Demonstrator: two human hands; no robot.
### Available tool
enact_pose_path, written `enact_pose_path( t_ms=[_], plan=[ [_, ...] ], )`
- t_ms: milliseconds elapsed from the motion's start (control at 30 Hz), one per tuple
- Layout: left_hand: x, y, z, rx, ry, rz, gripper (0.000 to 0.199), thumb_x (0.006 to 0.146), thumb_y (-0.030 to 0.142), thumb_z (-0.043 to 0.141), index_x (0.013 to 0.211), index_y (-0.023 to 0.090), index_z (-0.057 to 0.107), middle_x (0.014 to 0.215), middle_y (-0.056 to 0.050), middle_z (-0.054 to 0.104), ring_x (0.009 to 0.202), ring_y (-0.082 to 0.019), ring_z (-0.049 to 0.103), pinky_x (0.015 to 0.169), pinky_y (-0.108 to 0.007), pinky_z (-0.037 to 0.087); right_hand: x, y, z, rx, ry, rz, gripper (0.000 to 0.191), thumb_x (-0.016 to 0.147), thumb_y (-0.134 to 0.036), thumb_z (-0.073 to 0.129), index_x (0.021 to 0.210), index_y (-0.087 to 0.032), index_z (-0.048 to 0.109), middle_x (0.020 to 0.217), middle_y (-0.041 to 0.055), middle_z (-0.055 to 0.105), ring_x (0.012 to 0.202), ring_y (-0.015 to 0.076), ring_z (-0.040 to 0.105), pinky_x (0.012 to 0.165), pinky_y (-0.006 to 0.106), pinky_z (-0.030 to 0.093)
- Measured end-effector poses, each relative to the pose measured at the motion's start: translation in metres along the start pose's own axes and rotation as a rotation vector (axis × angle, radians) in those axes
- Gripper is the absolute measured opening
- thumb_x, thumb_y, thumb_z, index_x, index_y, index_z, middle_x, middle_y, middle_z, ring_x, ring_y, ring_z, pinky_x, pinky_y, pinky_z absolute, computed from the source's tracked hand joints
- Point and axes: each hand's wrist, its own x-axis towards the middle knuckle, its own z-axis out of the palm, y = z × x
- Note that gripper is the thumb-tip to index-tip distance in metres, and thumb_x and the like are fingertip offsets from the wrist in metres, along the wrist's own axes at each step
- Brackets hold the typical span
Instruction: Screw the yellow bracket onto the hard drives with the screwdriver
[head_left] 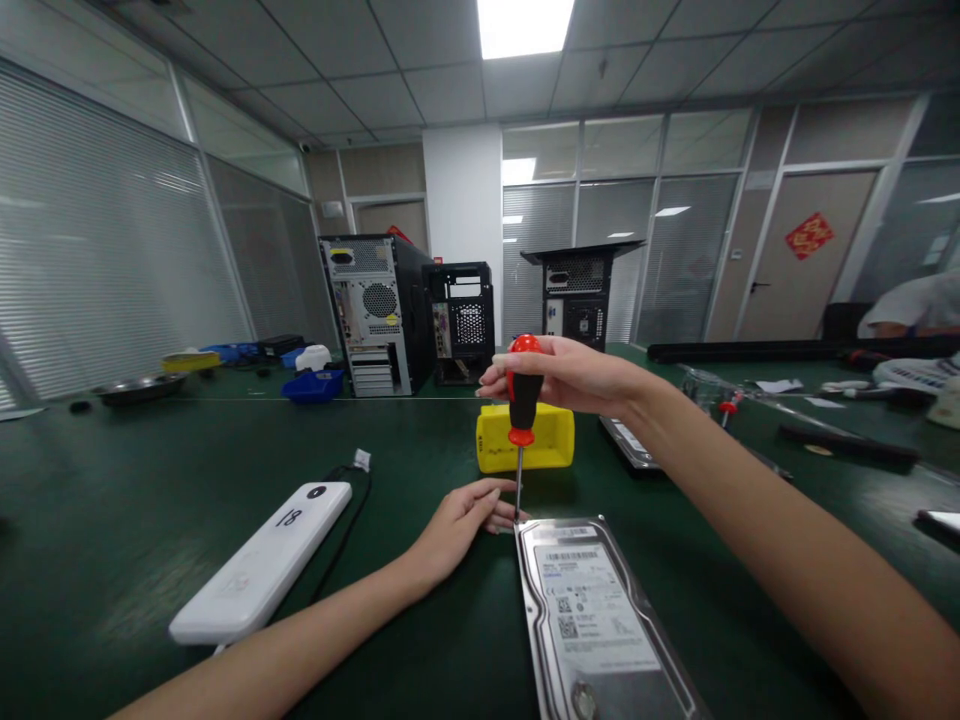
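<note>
A silver hard drive (592,610) with a white label lies on the green table at the bottom centre. My right hand (559,372) is wrapped round the red and black handle of a screwdriver (523,400). The screwdriver stands upright, its tip at the drive's far left corner. Beside that corner, my left hand (469,515) rests low with its fingers round the lower shaft and near the tip; whether they pinch something small is hidden. Just behind the screwdriver sits a yellow bin (551,440).
A white power bank (262,560) with a cable lies at the left. Computer cases (375,310) stand at the back, with a blue bin (313,386) beside them. Another drive (630,445) is behind my right forearm. A person's sleeve (919,300) shows at far right.
</note>
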Motion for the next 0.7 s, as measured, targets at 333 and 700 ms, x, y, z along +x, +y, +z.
enact_pose_path(
  t_ms=[333,700],
  plan=[
    [0.001,0.001,0.0,0.004,-0.002,0.004,0.041,0.09,0.035,0.042,0.119,0.008,0.051,0.1,-0.014,0.068,0.087,-0.019,0.063,0.077,-0.03,0.043,-0.005,-0.006,-0.011,-0.105,-0.034,-0.011,0.024,0.082,-0.022,0.059,0.104,-0.015,0.061,0.111,0.0078,0.064,0.1,0.0129,0.061,0.086,0.025,0.049],
    [0.002,-0.001,0.0,-0.004,0.012,-0.007,0.045,0.088,0.038,0.044,0.12,0.007,0.05,0.099,-0.016,0.068,0.086,-0.019,0.062,0.077,-0.03,0.043,-0.011,-0.009,-0.017,-0.22,-0.142,-0.072,0.027,0.086,-0.026,0.052,0.113,-0.018,0.05,0.118,0.0085,0.059,0.105,0.0147,0.058,0.088,0.029,0.047]
  ],
)
